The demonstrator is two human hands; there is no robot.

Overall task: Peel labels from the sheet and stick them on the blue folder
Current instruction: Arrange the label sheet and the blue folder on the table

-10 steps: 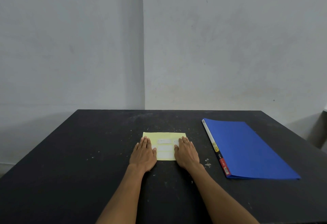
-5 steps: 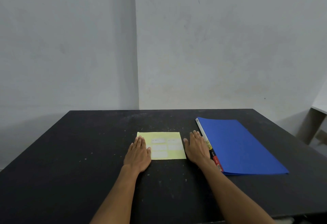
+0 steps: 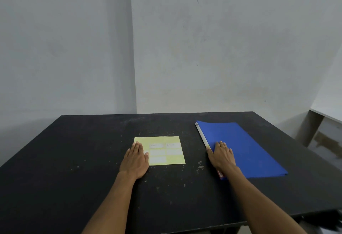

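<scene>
Left hand (image 3: 136, 159) lies flat, fingers extended, on the label sheet (image 3: 166, 150) left edge, gripping nothing. Right of the sheet, right hand (image 3: 222, 157) rests open-palmed on the blue folder (image 3: 249, 150); labels' writing appears illegible.

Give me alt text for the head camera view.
Left hand rests flat on a yellow label sheet; right hand rests flat on a closed blue folder to its right, all on a black table.
</scene>
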